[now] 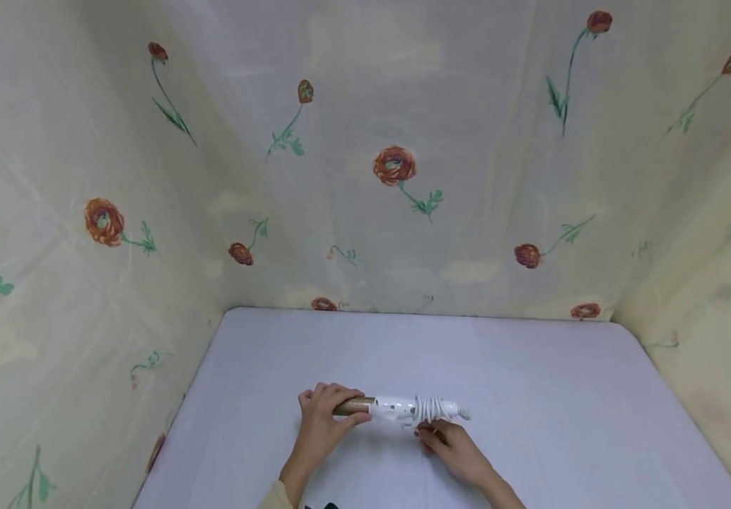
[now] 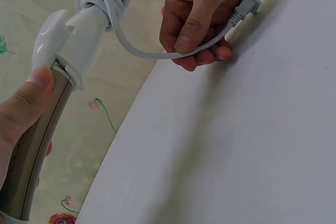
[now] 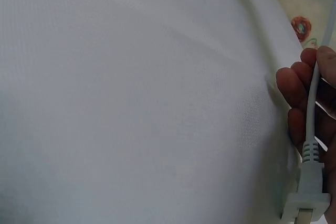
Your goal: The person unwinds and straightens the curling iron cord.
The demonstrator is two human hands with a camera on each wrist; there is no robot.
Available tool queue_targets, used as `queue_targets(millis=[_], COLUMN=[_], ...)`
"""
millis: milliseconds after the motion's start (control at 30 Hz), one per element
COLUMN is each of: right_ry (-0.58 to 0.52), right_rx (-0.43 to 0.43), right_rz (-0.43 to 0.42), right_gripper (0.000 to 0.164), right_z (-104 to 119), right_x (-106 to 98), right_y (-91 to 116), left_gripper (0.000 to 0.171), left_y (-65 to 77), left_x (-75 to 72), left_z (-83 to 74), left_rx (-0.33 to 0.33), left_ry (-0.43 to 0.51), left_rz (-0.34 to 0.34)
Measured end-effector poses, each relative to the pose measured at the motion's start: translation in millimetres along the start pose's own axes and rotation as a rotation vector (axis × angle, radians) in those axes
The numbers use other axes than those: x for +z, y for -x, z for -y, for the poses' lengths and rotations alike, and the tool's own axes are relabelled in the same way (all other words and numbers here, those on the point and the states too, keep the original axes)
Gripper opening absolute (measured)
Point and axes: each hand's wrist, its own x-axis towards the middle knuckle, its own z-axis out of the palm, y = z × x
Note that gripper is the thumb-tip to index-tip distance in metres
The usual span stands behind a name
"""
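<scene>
A curling iron with a gold-brown barrel (image 1: 354,406) and a white handle (image 1: 396,407) is held level above the table in the head view. My left hand (image 1: 324,418) grips the barrel, its thumb near the white lever (image 2: 48,40) in the left wrist view. Grey-white power cord (image 1: 430,408) is wound in several turns round the handle. From those coils a loose length runs to my right hand (image 1: 451,447), which pinches it between thumb and fingers. Beyond that pinch, the two-pin plug (image 3: 307,195) hangs at the cord's end, its prongs pointing away from the coils.
A white-covered table (image 1: 531,396) lies beneath both hands, with rounded far corners. Flower-patterned sheeting (image 1: 353,212) rises behind it and on the left and right sides.
</scene>
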Motion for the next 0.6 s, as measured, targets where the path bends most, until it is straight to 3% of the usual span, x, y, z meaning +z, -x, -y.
queue_targets(millis=[267,400,500,600], right_ry=[0.009,0.088,0.126,0.058], right_rx=[-0.045,-0.071,-0.081,-0.073], right_rz=[0.007,-0.021,-0.031,-0.043], right_gripper=[0.016,0.012,0.017,0.028], right_z=[8.9,16.7,25.1,35.6], right_x=[7.5,12.8,18.6,25.2], right_y=[5.4,11.0,15.3,19.0], left_gripper=[0.04,0.04,0.039,0.038], left_y=[-4.2,-4.4,-3.7,-2.6], left_x=[-0.1,1.8,2.6,3.0], left_z=[0.4,2.0,2.3,1.8], left_rx=[0.008,0.01,0.014,0.007], left_ry=[-0.029,-0.074,-0.101,-0.118], left_rz=[-0.027,-0.041,-0.054,-0.052])
